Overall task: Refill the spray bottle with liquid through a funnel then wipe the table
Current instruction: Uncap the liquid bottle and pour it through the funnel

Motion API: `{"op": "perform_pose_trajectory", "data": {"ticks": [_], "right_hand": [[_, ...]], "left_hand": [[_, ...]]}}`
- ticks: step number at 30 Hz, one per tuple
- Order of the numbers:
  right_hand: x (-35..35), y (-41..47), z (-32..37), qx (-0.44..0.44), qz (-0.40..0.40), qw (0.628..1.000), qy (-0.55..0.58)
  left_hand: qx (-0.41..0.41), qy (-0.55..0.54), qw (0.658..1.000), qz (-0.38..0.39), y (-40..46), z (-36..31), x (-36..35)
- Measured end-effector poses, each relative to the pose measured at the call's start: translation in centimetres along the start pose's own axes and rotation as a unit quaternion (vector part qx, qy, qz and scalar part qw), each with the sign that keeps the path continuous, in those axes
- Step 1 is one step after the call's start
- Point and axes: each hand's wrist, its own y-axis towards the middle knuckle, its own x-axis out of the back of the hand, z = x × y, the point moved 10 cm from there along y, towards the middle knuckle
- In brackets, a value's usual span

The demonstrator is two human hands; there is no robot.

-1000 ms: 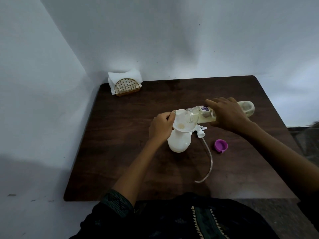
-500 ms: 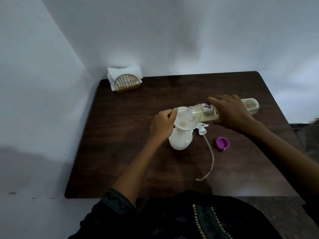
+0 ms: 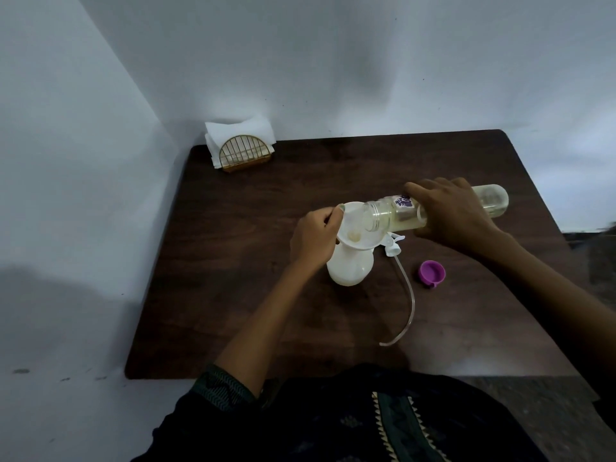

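Note:
A white spray bottle stands upright near the middle of the dark wooden table, with a white funnel seated in its neck. My left hand grips the funnel's rim and the bottle's neck. My right hand holds a clear refill bottle almost level, its open mouth over the funnel; pale yellowish liquid lies along its lower side and a little sits in the funnel. The white spray head with its long clear tube lies on the table to the right.
A purple cap lies right of the tube. A gold wire holder with white napkins stands in the far left corner against the wall. White walls close off the left and far sides. My dark clothing covers the near table edge.
The view has shifted a little, so everything sits slightly lower and to the right in frame. Both hands keep their hold; the refill bottle stays tipped over the funnel.

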Motion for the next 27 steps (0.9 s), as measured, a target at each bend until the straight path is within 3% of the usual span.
{"op": "perform_pose_trajectory", "data": {"ticks": [27], "right_hand": [[0.03,0.02,-0.12,0.001,-0.005,1.0,0.004]], "left_hand": [[0.002,-0.022,1.0,-0.006,0.17,0.23,-0.23]]}}
